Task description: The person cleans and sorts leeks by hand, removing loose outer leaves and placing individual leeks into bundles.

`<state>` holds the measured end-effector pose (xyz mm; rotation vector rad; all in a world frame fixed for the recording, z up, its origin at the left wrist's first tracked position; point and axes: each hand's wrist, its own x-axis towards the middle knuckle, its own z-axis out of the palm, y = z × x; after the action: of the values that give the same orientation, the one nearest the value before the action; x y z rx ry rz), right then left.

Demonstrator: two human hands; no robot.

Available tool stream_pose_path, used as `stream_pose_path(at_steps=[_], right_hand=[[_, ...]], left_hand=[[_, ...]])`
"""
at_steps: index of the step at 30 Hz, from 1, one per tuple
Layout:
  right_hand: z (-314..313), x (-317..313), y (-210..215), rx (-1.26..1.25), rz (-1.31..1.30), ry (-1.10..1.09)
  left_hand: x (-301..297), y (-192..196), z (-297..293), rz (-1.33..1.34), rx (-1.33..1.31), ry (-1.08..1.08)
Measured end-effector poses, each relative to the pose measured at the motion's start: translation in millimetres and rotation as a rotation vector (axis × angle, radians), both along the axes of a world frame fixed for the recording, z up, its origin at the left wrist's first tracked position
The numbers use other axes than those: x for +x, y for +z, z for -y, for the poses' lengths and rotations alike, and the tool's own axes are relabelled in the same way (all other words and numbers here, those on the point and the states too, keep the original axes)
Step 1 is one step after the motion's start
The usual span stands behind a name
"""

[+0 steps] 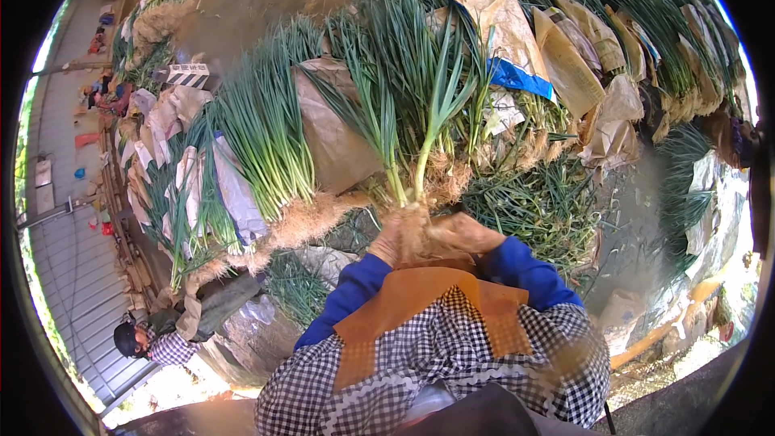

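Just above my chest, my left hand (387,241) and my right hand (467,233) are close together, both closed at the root end of a few green garlic stalks (425,157). Pale hairy roots (416,236) hang between the hands. The long leaves of these stalks fan upward and away from me, overlapping the heap behind. Which stalk each hand grips cannot be made out exactly. Left of them lies a thick bundle of green garlic (270,133), its roots toward me. A brown paper sheet (337,125) separates it from the stalks in the middle.
Paper sacks (508,36), one with a blue band, lie among more bundles at the right. Loose green leaves and trimmings (529,214) are piled beyond my right forearm. At the lower left, another person (165,343) in a dark cap works beside the row of bundles.
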<state>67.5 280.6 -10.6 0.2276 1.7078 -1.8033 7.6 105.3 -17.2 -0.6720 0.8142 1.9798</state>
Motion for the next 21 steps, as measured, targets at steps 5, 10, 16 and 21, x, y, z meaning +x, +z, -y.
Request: stream_pose_path(at_steps=[5,10,16,21], right_hand=[[-82.5,4.4,-175.9,1.318,-0.47,0.156],[-78.6,-97.5,-152.4,1.161,0.219,-0.361],[-100.2,-97.0,-113.7,0.807,0.006,-0.478],[-81.5,-49.5,-48.8,-0.067,-0.095,-0.563]], left_hand=[[-36.3,30.5,6.6,0.128,0.653,-0.015],[-38.2,44.2,18.9,-0.125,0.438,-0.031],[-17.9,-2.4,22.8,-0.03,-0.001,-0.08],[-0.8,-14.3,-16.6,-0.066,0.082,-0.077]])
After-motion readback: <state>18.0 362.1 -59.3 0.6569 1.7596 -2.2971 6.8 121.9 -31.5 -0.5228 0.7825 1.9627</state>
